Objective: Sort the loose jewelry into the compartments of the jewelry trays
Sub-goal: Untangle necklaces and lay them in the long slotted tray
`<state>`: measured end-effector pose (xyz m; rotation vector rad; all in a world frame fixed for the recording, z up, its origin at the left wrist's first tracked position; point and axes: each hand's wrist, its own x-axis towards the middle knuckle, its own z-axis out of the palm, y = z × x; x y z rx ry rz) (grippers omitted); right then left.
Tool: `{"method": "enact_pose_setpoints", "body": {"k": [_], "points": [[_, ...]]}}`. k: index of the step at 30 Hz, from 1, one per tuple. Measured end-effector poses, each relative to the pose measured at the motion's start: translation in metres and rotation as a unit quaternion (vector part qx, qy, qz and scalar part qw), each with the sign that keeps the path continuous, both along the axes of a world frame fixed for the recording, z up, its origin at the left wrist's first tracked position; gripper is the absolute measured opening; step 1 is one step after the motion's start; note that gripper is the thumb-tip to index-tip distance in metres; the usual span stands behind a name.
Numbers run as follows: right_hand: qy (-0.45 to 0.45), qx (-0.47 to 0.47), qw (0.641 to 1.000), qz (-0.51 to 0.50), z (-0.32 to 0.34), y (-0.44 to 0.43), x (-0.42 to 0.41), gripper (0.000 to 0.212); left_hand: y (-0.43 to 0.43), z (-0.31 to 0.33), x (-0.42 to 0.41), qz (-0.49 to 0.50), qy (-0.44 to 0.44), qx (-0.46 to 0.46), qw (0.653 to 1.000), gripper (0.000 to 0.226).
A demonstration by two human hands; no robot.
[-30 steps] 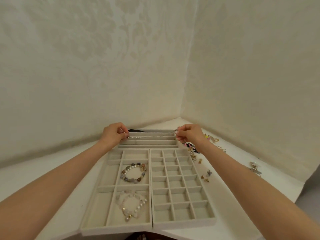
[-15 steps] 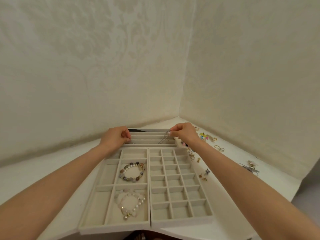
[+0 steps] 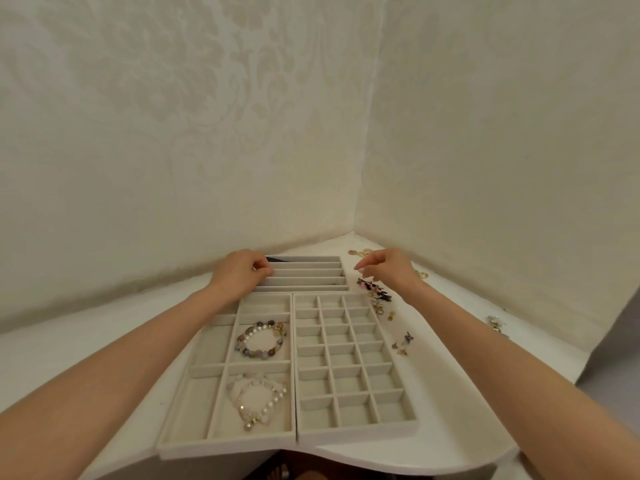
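The right hand [image 3: 384, 268] is hovering just right of the slotted tray [image 3: 308, 273], fingers loosely pinched on nothing I can see, directly over the loose jewelry [image 3: 374, 292] strung toward her along that side. The left hand [image 3: 242, 271] is curling on the tray's left end. Half a second ago both were stretching a chain across it.
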<state>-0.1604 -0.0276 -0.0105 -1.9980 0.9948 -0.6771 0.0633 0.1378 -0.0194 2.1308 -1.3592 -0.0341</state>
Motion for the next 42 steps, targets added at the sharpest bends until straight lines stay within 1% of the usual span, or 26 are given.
{"method": "enact_pose_setpoints", "body": {"k": [7,9,12,16,18,22,24,27,31,34,37,39,42], "points": [[0.017,-0.023,1.000,-0.007,0.004,-0.005,-0.056,0.014,-0.022,0.002,-0.065,-0.109,0.022,-0.019,0.994,0.010],[0.042,-0.038,0.998,-0.024,0.004,-0.008,-0.073,0.012,-0.029,0.001,-0.084,-0.132,0.028,-0.017,0.991,0.010],[0.113,-0.062,0.991,-0.048,0.002,-0.014,-0.101,0.011,-0.040,-0.002,-0.114,-0.168,0.036,-0.015,0.985,0.013],[0.233,-0.085,0.966,-0.067,0.004,-0.017,-0.129,0.012,-0.052,-0.004,-0.150,-0.210,0.062,-0.017,0.975,0.014],[0.279,-0.082,0.954,-0.068,0.008,-0.013,-0.136,0.013,-0.057,-0.003,-0.168,-0.228,0.078,-0.019,0.970,0.012],[0.381,-0.069,0.920,-0.061,0.012,-0.002,-0.141,0.018,-0.063,-0.001,-0.199,-0.256,0.109,-0.018,0.960,0.016],[0.400,-0.064,0.912,-0.064,0.009,0.000,-0.142,0.019,-0.066,-0.002,-0.209,-0.260,0.123,-0.010,0.958,0.015],[0.359,-0.032,0.930,-0.070,0.004,-0.002,-0.145,0.023,-0.069,-0.005,-0.217,-0.255,0.134,-0.004,0.958,0.015],[0.332,0.016,0.941,-0.055,0.009,0.000,-0.150,0.024,-0.070,-0.005,-0.221,-0.244,0.149,0.001,0.958,0.014],[0.255,0.052,0.965,-0.032,0.018,0.002,-0.155,0.020,-0.072,-0.004,-0.224,-0.244,0.167,0.010,0.955,0.016],[0.156,0.070,0.985,0.006,0.030,0.009,-0.157,0.017,-0.072,-0.001,-0.229,-0.235,0.235,0.027,0.943,0.031],[0.103,0.068,0.992,0.029,0.035,0.015,-0.156,0.017,-0.072,0.001,-0.234,-0.237,0.294,0.035,0.925,0.038],[0.045,0.068,0.995,0.051,0.039,0.020,-0.152,0.014,-0.070,0.004,-0.237,-0.250,0.364,0.010,0.897,0.031]]}}
